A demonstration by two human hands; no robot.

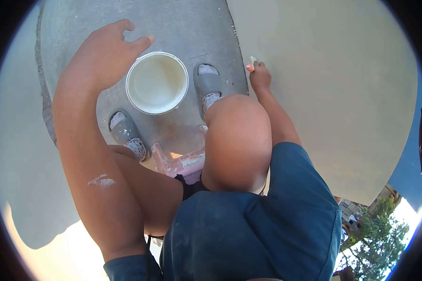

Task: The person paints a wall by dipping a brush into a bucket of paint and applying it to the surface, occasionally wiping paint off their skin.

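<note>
My left hand (109,50) hovers beside the upper left of a white round bucket (187,85), thumb and fingers apart with nothing between them. Pale cream colour shows inside the bucket, which stands on the grey floor between my feet. Off to the right, my right hand (261,77) reaches out low along the smooth beige wall (333,84), close to where it meets the floor. Its fingers are closed round a small white-and-orange thing (251,66), mostly hidden by the hand; I cannot tell its kind.
Grey slides (207,83) are on my feet, either side of the bucket. A pink, paint-marked stool (180,164) is under me. A crack-like floor edge (41,70) runs along the left. Green tree leaves (375,236) show outside at lower right.
</note>
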